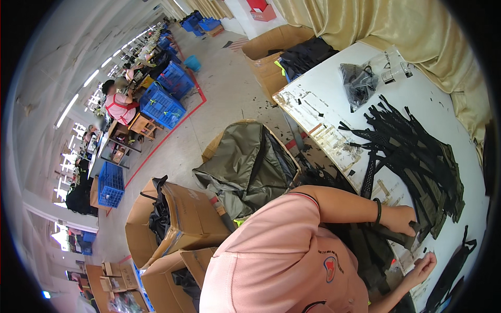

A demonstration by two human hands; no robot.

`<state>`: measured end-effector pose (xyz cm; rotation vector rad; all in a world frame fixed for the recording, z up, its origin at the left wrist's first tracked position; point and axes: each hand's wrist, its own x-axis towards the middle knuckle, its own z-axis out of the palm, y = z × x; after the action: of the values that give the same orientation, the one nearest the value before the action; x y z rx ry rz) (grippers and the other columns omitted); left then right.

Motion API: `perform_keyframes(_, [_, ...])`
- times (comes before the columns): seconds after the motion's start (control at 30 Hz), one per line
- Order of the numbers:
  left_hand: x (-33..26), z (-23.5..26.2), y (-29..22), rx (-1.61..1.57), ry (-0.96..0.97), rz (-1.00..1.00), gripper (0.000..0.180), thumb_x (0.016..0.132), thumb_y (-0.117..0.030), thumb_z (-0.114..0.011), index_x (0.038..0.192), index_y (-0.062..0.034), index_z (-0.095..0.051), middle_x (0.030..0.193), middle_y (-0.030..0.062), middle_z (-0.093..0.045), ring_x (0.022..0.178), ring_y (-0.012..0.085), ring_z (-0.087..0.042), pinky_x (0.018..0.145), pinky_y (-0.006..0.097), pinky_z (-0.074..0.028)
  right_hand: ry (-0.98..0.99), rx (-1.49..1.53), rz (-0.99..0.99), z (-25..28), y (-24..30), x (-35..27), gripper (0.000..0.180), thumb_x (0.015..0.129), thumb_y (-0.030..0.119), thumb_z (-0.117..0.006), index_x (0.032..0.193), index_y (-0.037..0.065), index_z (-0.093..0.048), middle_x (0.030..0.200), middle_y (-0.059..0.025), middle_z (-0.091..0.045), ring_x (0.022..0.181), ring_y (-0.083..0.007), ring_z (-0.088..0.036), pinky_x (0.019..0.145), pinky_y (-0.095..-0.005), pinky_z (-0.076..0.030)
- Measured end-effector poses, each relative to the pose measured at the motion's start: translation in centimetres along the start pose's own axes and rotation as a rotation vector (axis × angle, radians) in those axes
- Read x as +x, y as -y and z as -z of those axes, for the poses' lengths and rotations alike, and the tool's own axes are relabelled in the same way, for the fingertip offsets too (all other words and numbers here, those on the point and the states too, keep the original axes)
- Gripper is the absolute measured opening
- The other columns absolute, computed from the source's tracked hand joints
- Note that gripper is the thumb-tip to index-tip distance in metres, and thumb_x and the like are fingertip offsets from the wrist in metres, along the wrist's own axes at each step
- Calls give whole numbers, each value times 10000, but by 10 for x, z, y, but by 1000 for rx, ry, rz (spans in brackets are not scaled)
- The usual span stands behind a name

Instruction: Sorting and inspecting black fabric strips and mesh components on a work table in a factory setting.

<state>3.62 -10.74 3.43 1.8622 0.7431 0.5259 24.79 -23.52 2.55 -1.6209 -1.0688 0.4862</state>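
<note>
crowding the right side, the white table (334, 94) carries a big heap of black and olive mesh straps (417, 161) that spills toward its near edge, so a careless tug could drag the whole pile off onto the floor. left of it, an open cardboard box (250, 161) holds olive fabric, close enough for loose pieces to fall in unsorted. the left hand (402, 219) is closed around a dark strap end (399, 236) at the heap's near edge; a snag there could pull neighbouring straps askew. the right hand (424, 267), fingers curled, seems to pinch something small, but i cannot tell what.
</note>
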Motion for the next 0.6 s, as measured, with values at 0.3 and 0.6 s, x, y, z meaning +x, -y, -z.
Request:
perform_keyframes(0.3, [-10, 4, -26, -235, -29, -44, 397, 763, -334, -690, 751, 60, -642, 651, 195, -617, 591, 222, -606, 577, 353, -460, 392, 207, 37, -25, 20, -6, 93, 883, 61, -560, 939, 13, -503, 1092, -72, -496, 1011, -173, -463, 931, -286, -354])
perform_keyframes(0.6, [-21, 16, -10, -210, 273, -42, 535, 877, -487, -554, 880, 40, -645, 762, 207, -645, 699, 269, -629, 657, 391, -469, 156, 29, 262, -36, 54, -6, 99, 938, 73, -517, 877, 10, -470, 810, -14, -413, 775, -115, -397, 706, -236, -364])
